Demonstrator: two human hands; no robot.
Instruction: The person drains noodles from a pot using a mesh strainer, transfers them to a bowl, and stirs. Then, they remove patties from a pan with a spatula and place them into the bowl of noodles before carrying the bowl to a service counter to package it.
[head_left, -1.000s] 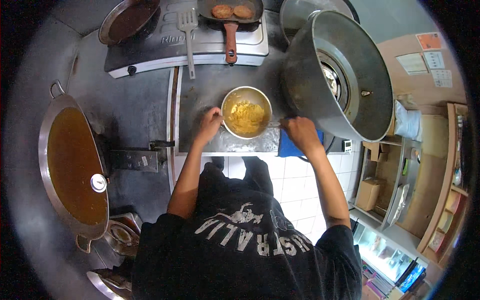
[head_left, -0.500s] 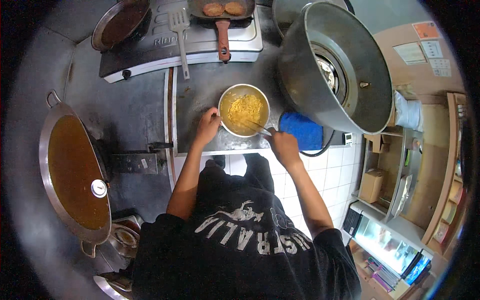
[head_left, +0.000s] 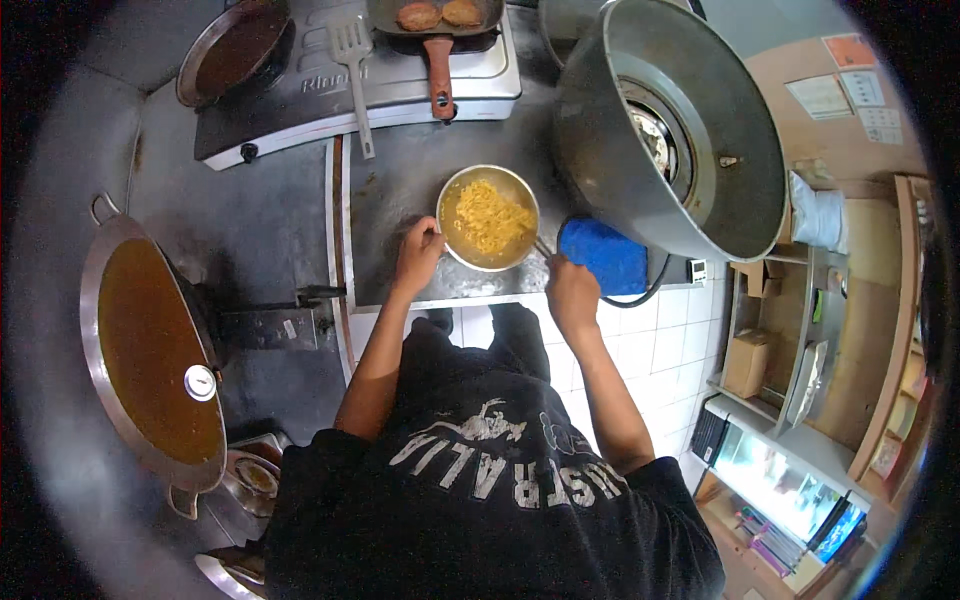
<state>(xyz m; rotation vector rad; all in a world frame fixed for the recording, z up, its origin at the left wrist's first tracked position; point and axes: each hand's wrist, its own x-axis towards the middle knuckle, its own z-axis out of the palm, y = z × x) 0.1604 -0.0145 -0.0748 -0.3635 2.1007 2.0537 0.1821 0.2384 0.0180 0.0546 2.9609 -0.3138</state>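
Bowl (head_left: 488,263), 1: left hand (head_left: 418,256) nearer, pinching its left rim; right hand (head_left: 572,294), off its lower right, fisted around 1 thin utensil (head_left: 541,245) slanting up-left.

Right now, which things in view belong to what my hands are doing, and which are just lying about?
In use:
metal bowl, left hand at its rim
yellow food inside it
thin utensil, in right hand

Apparently lying about, untouched:
blue cloth
slotted spatula
large grey pot
pan with two brown patties
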